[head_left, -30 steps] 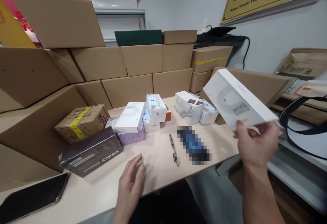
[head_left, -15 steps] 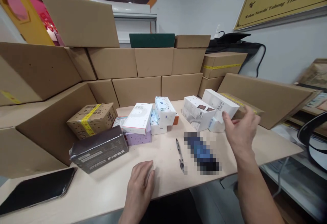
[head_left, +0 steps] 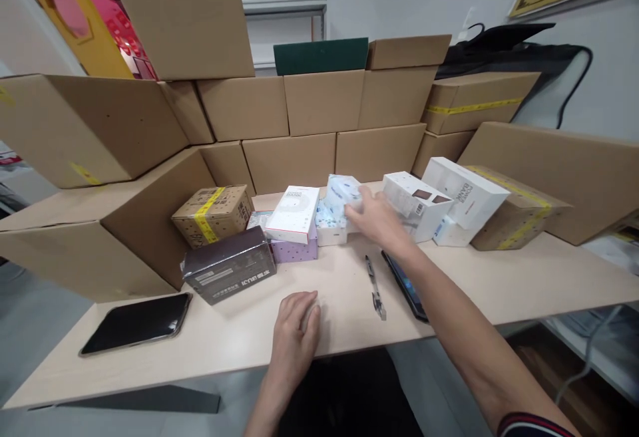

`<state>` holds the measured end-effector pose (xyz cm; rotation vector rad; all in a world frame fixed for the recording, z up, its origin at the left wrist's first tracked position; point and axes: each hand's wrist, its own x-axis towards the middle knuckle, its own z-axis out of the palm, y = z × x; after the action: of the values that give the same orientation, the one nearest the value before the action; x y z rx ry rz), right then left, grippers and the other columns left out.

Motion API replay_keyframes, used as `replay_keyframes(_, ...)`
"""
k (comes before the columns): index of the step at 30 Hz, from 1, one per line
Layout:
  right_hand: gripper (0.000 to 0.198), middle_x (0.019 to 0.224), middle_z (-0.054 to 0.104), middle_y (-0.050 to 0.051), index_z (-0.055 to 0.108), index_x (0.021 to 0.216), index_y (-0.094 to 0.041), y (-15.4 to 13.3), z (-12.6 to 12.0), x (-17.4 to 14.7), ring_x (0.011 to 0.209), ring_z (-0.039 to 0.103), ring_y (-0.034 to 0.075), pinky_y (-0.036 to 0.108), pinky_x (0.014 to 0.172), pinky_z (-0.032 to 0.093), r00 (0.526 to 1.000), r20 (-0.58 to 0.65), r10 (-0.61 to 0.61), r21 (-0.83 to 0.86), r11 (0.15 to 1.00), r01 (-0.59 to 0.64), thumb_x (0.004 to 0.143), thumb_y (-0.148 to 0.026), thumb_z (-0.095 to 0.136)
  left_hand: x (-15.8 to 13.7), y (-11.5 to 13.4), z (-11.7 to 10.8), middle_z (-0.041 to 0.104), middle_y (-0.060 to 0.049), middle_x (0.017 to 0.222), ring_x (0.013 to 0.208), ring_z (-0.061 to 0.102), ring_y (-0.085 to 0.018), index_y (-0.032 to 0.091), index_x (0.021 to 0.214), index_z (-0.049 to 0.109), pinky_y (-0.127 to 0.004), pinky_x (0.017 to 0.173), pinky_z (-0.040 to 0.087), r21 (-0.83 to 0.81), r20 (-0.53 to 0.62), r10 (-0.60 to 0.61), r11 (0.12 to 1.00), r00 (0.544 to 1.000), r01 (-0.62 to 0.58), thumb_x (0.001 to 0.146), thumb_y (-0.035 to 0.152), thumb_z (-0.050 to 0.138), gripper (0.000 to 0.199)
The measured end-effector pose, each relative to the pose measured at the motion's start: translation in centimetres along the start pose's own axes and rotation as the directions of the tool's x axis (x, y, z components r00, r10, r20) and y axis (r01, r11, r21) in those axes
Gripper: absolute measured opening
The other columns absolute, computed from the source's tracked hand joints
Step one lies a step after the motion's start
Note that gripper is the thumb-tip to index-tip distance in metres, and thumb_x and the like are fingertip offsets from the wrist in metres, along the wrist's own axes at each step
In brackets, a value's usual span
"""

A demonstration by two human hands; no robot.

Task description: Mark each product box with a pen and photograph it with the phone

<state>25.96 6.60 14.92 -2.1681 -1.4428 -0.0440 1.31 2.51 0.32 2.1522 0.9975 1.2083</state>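
Note:
My right hand is around the right side of a small white box with blue print, thumb in front and fingers behind. Both are slightly blurred. This box is above another blue-and-white box; whether they touch is hard to tell. To the left, a white flat box lies on a purple box. My left hand rests at the table's front edge, fingers loosely bent, thumb apart, holding nothing. A pen and a phone partly hidden by my right forearm lie between the hands.
At right stand a white box with dark cut-outs, a white power bank box and a taped brown carton. A dark box, another taped carton and a black tablet are left. Stacked cardboard boxes wall the back.
My right hand has moved left from the power bank box to the upper blue-and-white box and closed around it. My left hand stays at the table edge. The view has shifted slightly.

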Motion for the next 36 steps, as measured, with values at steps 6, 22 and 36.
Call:
replay_keyframes(6, 0.050, 0.125, 0.061, 0.008, 0.055, 0.131, -0.026, 6.0, -2.3, -9.1, 0.106, 0.061, 0.025, 0.039, 0.089, 0.049, 0.998, 0.056, -0.016, 0.539, 0.842, -0.016, 0.089, -0.052, 0.055, -0.4, 0.2, -0.6, 0.066, -0.010, 0.127, 0.118, 0.062, -0.025, 0.022, 0.122, 0.066, -0.042, 0.104, 0.050, -0.348, -0.061, -0.316, 0.896, 0.947, 0.276, 0.091, 0.040, 0.062, 0.036)
replay_keyframes(22, 0.063, 0.156, 0.036, 0.012, 0.034, 0.152, -0.025, 2.3, 5.4, -15.7, 0.138, 0.043, 0.028, 0.046, 0.110, 0.040, 0.968, 0.249, -0.025, 0.651, 0.744, -0.148, 0.097, -0.053, 0.045, 0.5, 1.6, -1.3, 0.060, -0.012, 0.131, 0.120, 0.058, -0.024, 0.018, 0.129, 0.054, -0.036, 0.100, 0.049, -0.318, -0.145, -0.414, 0.880, 0.899, 0.354, 0.096, 0.048, 0.050, 0.044)
replay_keyframes(36, 0.044, 0.128, 0.056, 0.015, 0.054, 0.136, -0.023, 3.9, 4.0, -15.6, 0.118, 0.056, 0.028, 0.045, 0.096, 0.049, 1.000, -0.016, 0.014, 0.392, 0.920, -0.006, 0.101, -0.044, 0.038, -0.1, 2.0, -0.9, 0.042, -0.010, 0.138, 0.129, 0.048, -0.028, 0.023, 0.118, 0.066, -0.046, 0.109, 0.041, 0.090, -0.313, 0.033, 0.996, 0.949, -0.005, 0.094, 0.030, 0.053, 0.028)
